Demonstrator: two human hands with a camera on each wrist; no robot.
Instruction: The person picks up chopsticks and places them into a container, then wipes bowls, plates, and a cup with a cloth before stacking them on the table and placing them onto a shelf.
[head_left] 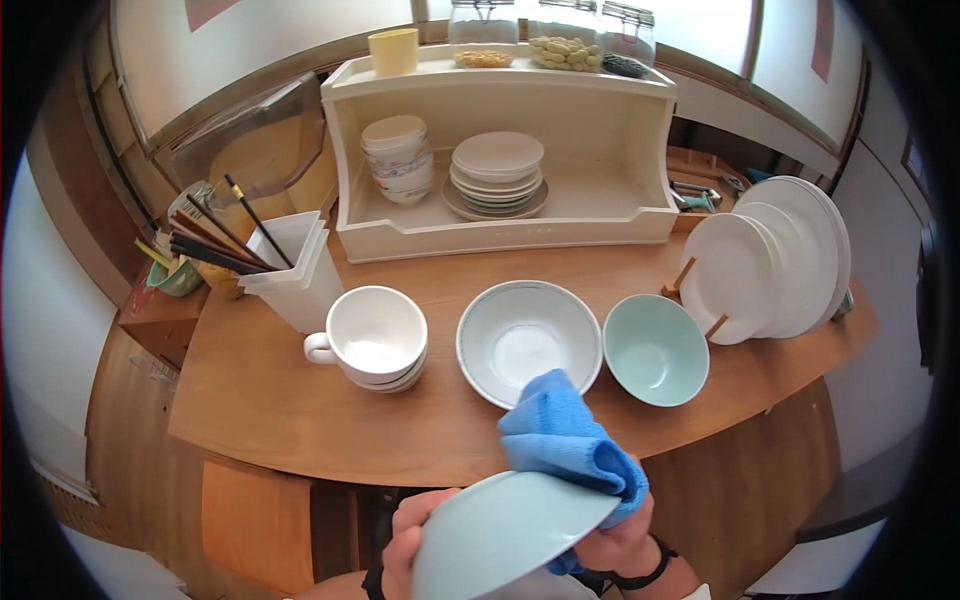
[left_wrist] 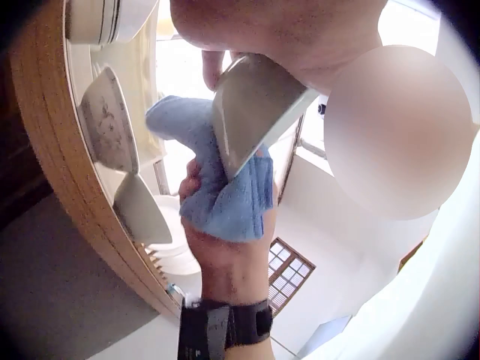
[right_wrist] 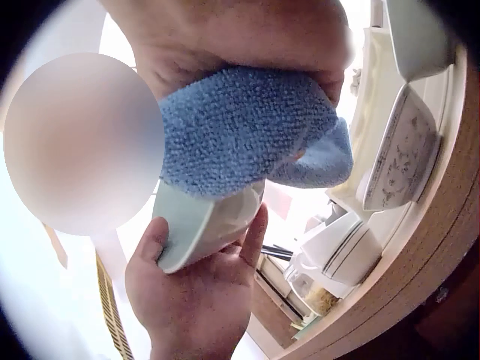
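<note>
A pale blue-green bowl is tilted on its side near the front edge of the table, its outside toward the head camera. My left hand grips it at the left; in the right wrist view the thumb lies at the rim and the fingers behind the outer wall. My right hand pinches the bowl's right rim through a folded blue cloth. The cloth wraps over that edge, and a loose flap stands up over the bowl. Much of the right hand's fingers is hidden by the cloth.
Stacked white cups, a white bowl and another pale green bowl stand on the wooden table. White plates lean in a rack at right. Chopsticks fill a white holder. A cream shelf holds bowls and plates.
</note>
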